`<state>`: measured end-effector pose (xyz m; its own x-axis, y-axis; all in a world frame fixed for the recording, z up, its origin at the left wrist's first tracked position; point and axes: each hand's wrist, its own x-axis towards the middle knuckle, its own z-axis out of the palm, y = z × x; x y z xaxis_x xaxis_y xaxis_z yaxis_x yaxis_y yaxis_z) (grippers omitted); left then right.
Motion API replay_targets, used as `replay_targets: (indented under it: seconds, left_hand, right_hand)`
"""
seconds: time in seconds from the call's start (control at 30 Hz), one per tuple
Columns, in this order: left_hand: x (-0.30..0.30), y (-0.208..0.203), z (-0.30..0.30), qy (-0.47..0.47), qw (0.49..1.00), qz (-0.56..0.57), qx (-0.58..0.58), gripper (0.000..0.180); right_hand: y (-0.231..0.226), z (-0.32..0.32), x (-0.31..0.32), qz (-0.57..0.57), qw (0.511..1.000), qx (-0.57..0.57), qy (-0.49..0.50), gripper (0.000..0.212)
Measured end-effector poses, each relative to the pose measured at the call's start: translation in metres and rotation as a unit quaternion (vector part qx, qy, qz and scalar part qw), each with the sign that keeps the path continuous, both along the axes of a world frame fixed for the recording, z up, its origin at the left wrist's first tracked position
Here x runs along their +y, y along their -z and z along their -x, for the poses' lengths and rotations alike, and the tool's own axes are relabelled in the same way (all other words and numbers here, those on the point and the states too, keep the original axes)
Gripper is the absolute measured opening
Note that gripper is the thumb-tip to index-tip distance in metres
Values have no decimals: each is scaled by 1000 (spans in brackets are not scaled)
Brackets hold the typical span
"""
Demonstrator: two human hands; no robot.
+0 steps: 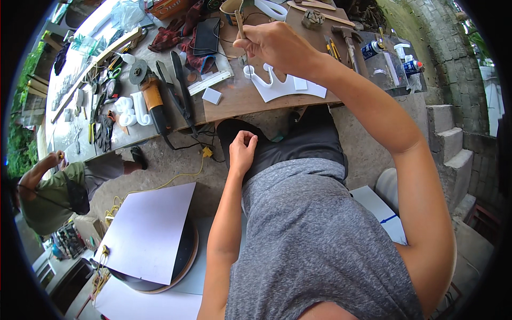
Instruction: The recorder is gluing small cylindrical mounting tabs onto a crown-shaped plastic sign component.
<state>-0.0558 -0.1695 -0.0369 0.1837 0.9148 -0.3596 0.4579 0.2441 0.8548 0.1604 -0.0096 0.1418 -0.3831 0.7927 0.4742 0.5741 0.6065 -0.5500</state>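
My right hand (277, 47) is pinched around a thin wooden stick (240, 25), above the near edge of the work table. A thin line runs from below its fingers toward a white cut-out sheet (277, 90) with curved notches; whether it is the stick's lower end or a strand, I cannot tell. A small white rectangle (300, 84) lies on that sheet, and a white square piece (212, 95) lies to its left. Just beyond the hand stands an open can (232, 10). Resting near my lap, my left hand (243, 152) has curled fingers with nothing visible in them.
An angle grinder (153, 98), hand shears (173, 88), a ruler (210, 82), and a phone (207, 37) lie left on the table. A hammer (350, 45) and spray cans (372, 49) are at right. A person in green (58, 192) stands left; a white panel (146, 229) lies behind me.
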Motion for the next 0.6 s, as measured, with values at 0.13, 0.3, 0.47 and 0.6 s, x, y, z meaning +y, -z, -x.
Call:
replay_targets:
  seconds: [0.13, 0.3, 0.47, 0.6]
  left_hand:
    - [0, 2, 0, -5, 1000, -18, 6, 18]
    - [0, 0, 0, 1, 1000, -5, -3, 19]
    - [0, -1, 0, -3, 1000, -19, 3, 19]
    - [0, 0, 0, 4, 1000, -9, 2, 19]
  right_hand:
    - [-4, -1, 0, -13, 1000, -13, -3, 33]
    - [-9, 0, -3, -27, 1000, -13, 0, 33]
    - [-10, -1, -4, 8, 998, -62, 20, 9]
    - [-4, -1, -2, 4, 998, -58, 7, 10]
